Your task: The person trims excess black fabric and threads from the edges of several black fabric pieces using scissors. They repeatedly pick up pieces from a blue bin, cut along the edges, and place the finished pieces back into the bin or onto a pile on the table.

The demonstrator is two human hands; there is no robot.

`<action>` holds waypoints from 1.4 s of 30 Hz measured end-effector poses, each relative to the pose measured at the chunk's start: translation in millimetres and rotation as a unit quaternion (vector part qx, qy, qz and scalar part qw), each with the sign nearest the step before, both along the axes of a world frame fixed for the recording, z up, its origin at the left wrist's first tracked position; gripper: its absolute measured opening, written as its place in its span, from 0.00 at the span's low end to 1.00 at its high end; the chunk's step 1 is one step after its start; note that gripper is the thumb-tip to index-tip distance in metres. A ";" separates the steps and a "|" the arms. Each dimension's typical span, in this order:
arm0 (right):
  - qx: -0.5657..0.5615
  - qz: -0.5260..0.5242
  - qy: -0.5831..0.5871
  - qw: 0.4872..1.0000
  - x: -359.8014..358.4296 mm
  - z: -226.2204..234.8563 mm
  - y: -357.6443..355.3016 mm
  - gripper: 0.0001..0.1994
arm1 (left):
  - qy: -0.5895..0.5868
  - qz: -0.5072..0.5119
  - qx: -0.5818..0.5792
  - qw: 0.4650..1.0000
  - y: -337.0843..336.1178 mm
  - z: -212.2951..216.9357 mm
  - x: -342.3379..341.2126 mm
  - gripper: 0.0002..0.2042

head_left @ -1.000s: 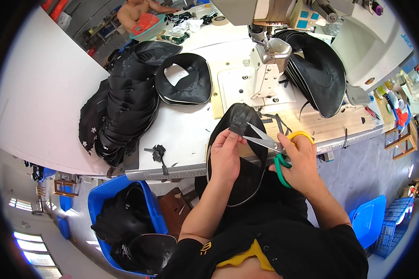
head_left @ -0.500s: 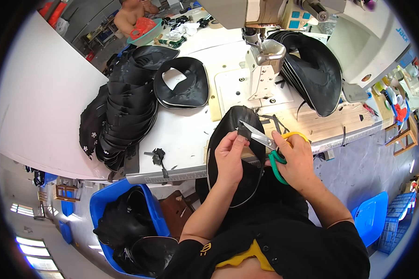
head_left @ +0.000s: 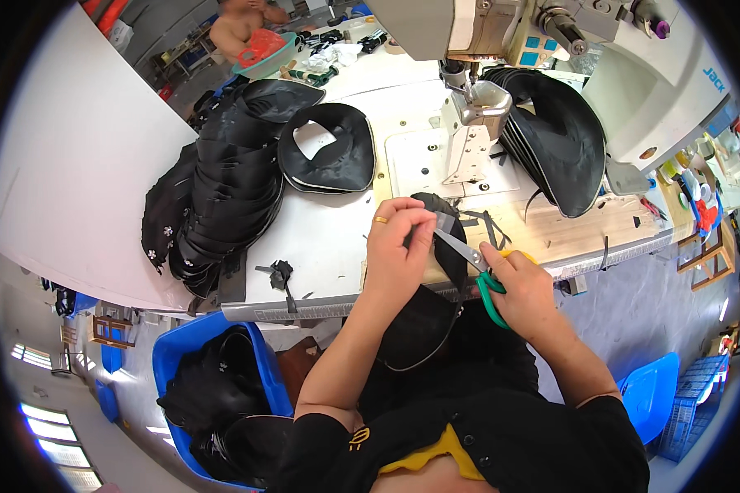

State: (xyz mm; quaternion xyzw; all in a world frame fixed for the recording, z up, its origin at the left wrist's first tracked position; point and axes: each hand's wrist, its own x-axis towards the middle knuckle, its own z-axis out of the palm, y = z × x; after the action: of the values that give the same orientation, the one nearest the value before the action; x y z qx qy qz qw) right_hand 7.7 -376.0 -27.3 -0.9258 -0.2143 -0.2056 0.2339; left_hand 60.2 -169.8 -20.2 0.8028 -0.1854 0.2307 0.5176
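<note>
My right hand (head_left: 520,294) grips scissors (head_left: 462,248) by their green and yellow handles, the blades pointing up and left toward my left fingertips. My left hand (head_left: 396,256) is closed in a pinch over a small dark strip (head_left: 445,223), right by the blade tips; its exact edges are blurred. Beneath both hands a curved black leather-like piece (head_left: 423,329) with a pale edge hangs from the table edge toward my lap, partly covered by my left hand and wrist.
A sewing machine (head_left: 473,123) stands ahead, with stacked black pieces (head_left: 563,144) on its right. More black pieces (head_left: 230,181) pile up at left, beside a ring-shaped one (head_left: 345,164). Dark scraps (head_left: 280,274) lie on the table. A blue bin (head_left: 279,378) stands below.
My left hand has moved up and slightly left, turning its back upward. The black piece sits lower and more covered. The scissors stay near the left fingertips, and the view has shifted slightly.
</note>
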 end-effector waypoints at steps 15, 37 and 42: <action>-0.017 -0.008 -0.019 1.000 7.4 -14.5 6.6 0.27 | 0.055 -0.014 0.028 0.998 4.0 6.3 9.4 0.12; -0.034 0.017 -0.013 0.999 15.0 -13.6 8.5 0.28 | -0.097 0.356 0.246 0.896 184.6 -30.2 -51.6 0.08; -0.037 0.014 0.009 0.999 14.8 -13.8 5.8 0.27 | -0.037 0.246 0.308 0.918 166.9 -34.5 -67.8 0.09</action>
State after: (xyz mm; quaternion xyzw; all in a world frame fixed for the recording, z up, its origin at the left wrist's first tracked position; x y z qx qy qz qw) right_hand 22.5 -370.2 -41.1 -0.9324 -0.2327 -0.1864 0.2043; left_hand -7.6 -2.9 -54.7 0.9338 -0.0630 0.3117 0.1641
